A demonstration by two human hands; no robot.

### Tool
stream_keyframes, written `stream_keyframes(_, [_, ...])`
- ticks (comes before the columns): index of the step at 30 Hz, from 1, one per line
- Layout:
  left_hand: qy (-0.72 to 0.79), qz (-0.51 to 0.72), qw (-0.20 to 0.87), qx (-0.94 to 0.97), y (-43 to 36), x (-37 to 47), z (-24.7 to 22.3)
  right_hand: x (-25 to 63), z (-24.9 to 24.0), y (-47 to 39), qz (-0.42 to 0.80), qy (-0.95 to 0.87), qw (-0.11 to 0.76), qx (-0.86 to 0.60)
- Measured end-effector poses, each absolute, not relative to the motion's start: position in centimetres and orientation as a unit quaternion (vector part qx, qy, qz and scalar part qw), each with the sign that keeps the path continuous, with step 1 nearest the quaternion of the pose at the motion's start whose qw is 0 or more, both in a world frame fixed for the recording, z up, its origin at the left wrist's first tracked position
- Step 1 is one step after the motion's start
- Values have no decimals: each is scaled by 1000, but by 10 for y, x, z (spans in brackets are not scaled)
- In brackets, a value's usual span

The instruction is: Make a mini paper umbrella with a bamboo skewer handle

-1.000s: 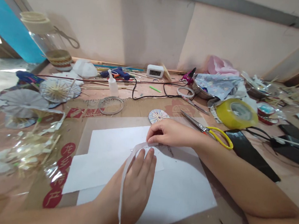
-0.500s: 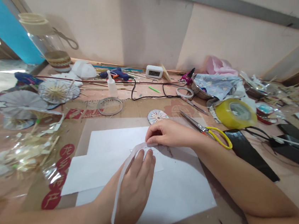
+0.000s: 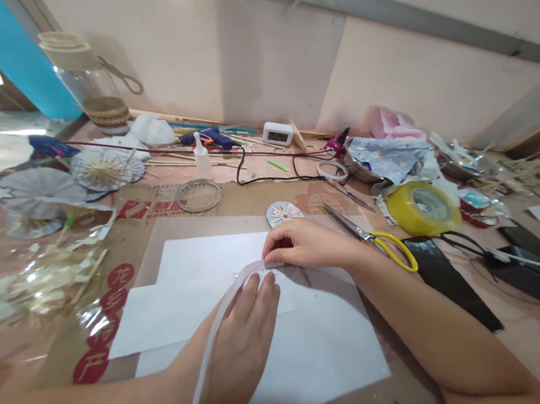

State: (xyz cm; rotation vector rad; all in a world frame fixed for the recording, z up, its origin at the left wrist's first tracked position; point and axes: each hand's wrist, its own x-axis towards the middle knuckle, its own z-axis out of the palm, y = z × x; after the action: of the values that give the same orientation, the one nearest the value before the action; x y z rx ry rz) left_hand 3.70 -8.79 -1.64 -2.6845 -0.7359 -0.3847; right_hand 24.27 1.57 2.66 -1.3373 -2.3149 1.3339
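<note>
A thin whitish strip (image 3: pixel 209 350) curves over the back of my left hand (image 3: pixel 244 334) and up to the fingertips of my right hand (image 3: pixel 289 242). My right thumb and forefinger are pinched on the strip's upper end. My left hand presses down, fingers extended and nearly side by side, on a small piece on the white paper (image 3: pixel 186 264); the fingertips partly cover that piece. Just beyond my right hand lies a small round disc (image 3: pixel 283 213) with radiating sticks.
Yellow-handled scissors (image 3: pixel 367 235) and a yellow tape roll (image 3: pixel 421 208) lie right. A glue bottle (image 3: pixel 202 159), clear ring (image 3: pixel 198 194) and small clock (image 3: pixel 278 135) stand behind. Pleated discs (image 3: pixel 42 194) are left, near a jar (image 3: pixel 89 90). A black cable crosses the back.
The camera view has shifted slightly. The lower end of the strip hangs a little further left; both hands stay in nearly the same place.
</note>
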Motion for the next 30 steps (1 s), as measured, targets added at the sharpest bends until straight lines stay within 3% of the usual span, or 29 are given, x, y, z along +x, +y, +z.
stream_keyframes(30, [-270, -134, 151, -941, -89, 38, -24, 239, 26, 11, 416, -788, 83, -447])
